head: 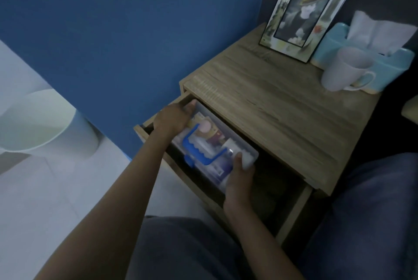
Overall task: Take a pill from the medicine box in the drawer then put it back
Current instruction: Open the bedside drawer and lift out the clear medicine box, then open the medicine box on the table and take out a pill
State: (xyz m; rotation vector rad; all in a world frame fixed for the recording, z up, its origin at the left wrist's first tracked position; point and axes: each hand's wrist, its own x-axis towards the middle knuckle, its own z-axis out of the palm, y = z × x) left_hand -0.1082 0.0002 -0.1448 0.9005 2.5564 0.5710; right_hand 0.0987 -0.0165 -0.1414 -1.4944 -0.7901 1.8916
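A clear plastic medicine box point(211, 144) with a blue handle point(203, 152) on its lid sits in the open drawer point(291, 212) of a wooden nightstand. Bottles and packets show through the lid. My left hand point(175, 118) grips the box's far left end, thumb on top near the drawer's side wall. My right hand point(239, 180) grips the near right end, thumb on the lid. The lid looks closed. No loose pill is visible.
On the nightstand top point(271, 103) stand a picture frame point(307, 12), a white mug point(346, 69) and a light blue tissue box point(371, 58). A blue wall is to the left, and a pale round bin point(43, 121) stands on the tiled floor. My knees are below.
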